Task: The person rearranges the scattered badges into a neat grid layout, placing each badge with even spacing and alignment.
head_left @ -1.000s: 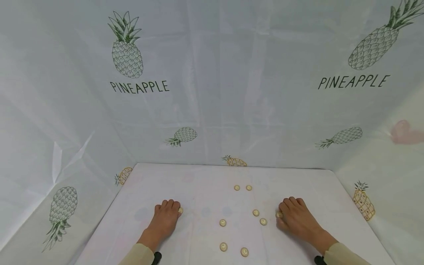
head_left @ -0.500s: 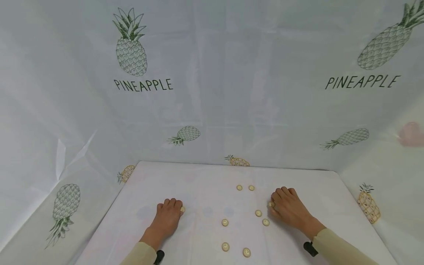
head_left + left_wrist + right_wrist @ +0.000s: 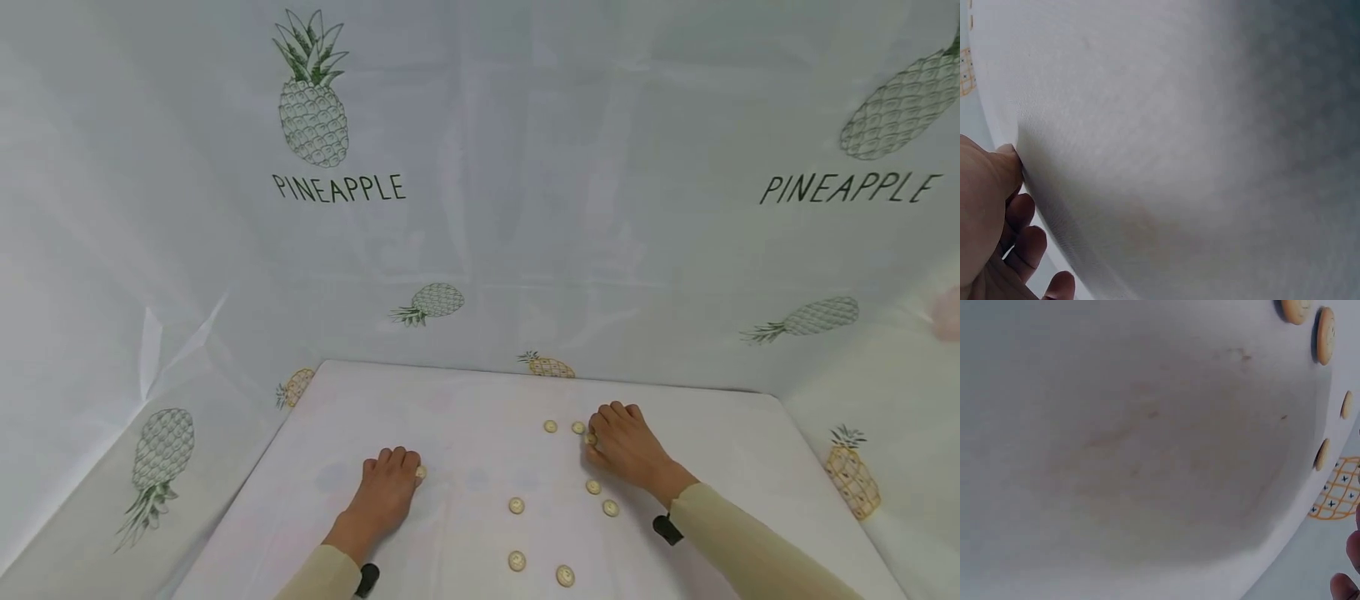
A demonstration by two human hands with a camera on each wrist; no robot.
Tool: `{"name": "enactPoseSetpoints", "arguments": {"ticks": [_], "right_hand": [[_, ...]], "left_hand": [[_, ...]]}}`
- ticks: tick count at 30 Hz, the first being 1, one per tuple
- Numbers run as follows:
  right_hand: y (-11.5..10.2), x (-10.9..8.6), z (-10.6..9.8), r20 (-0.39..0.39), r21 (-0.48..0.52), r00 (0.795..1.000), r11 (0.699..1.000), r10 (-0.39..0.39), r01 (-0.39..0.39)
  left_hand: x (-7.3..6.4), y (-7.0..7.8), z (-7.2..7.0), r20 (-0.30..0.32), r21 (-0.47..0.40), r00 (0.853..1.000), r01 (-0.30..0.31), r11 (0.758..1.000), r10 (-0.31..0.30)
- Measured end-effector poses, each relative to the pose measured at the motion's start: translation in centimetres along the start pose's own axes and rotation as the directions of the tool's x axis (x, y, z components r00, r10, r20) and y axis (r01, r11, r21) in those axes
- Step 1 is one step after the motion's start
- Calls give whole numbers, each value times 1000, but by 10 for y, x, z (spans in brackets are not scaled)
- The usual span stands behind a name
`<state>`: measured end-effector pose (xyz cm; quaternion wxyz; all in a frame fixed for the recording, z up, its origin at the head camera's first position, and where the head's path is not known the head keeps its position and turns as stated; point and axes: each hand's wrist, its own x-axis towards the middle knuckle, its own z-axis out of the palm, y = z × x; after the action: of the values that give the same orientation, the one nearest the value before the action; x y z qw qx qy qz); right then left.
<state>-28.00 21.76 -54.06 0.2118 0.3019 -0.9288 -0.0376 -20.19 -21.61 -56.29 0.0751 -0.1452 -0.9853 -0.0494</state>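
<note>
Small round beige biscuits lie scattered on the white-covered table. My left hand (image 3: pixel 384 492) rests at the table's left side, pinching a biscuit (image 3: pixel 421 472) at its thumb side. In the left wrist view its curled fingers (image 3: pixel 1027 250) show at the edge, with that biscuit out of sight. Toward the back right, my right hand (image 3: pixel 628 445) pinches another biscuit (image 3: pixel 590 438) close beside a back biscuit (image 3: pixel 578 427); I cannot tell whether they touch. A second back biscuit (image 3: pixel 551 426) lies left of that one. Only fingertips (image 3: pixel 1354 550) of the right hand appear in the right wrist view.
Two biscuits, one farther back (image 3: pixel 593 487) and one nearer (image 3: pixel 611 507), lie before the right forearm. Around the middle front are three more: one (image 3: pixel 516 505), another (image 3: pixel 517 561) and a third (image 3: pixel 566 575). A pineapple-printed white sheet (image 3: pixel 525 208) hangs behind the table (image 3: pixel 360 400).
My right hand has moved left and toward the back with its biscuit, reaching the two back biscuits. The left hand keeps its place on the table. The head view has shifted slightly.
</note>
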Motion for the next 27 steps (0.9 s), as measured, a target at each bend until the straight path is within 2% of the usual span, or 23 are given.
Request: {"name": "enactPoseSetpoints", "arguments": {"ticks": [7,15,24,27], "right_hand": [[-13,29,8,5,49,1000,999,-8,8],[-40,63,18,5,81,999,996,-39,38],[-63,92,27,163,182,987,983,8,-39],[-69,97,29,188,207,982,976,20,-59]], "left_hand": [[1,-1,0,15,-11,1000,-6,1000,6],[1,4,-8,14,-23,1000,-5,1000,5],[0,4,-9,15,-18,1000,-9,1000,9],[0,3,-7,7,-12,1000,-12,1000,12]]}}
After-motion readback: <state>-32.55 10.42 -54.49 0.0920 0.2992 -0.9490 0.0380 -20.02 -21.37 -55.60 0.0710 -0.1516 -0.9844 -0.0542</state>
